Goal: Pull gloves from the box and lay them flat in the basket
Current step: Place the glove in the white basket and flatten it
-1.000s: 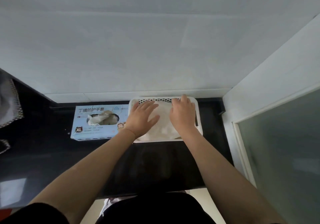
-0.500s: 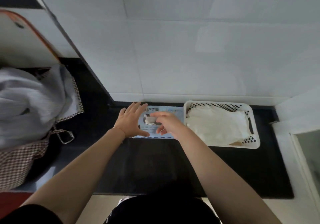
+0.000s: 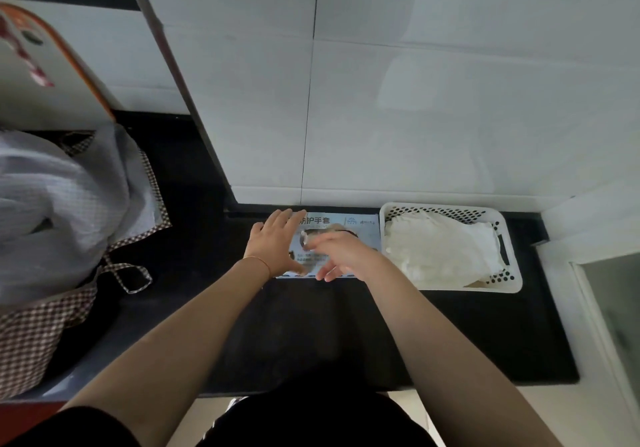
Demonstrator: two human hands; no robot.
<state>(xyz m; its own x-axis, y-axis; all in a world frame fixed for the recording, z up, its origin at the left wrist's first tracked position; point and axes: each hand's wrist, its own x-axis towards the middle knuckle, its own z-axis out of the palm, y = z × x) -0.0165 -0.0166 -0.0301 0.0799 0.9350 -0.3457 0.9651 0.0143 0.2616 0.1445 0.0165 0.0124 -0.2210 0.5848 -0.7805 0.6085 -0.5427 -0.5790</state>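
A light blue glove box [image 3: 360, 225] lies flat on the black counter against the wall. My left hand [image 3: 277, 242] rests on the box's left end with fingers straight. My right hand [image 3: 341, 254] is over the box's opening, and its thumb and forefinger pinch a bit of pale glove [image 3: 304, 238] at the slot. Right of the box stands a white perforated basket [image 3: 509, 235] holding a stack of white gloves [image 3: 440, 245] laid flat.
The black counter [image 3: 346, 329] runs along a white tiled wall. On the left sits a checked fabric bag [image 3: 45, 315] stuffed with white cloth. A glass panel [image 3: 616, 308] and white ledge bound the right side.
Both hands left the basket and moved left to the box. The left hand settled on the box's end and the right hand reached the opening and took hold of a glove.
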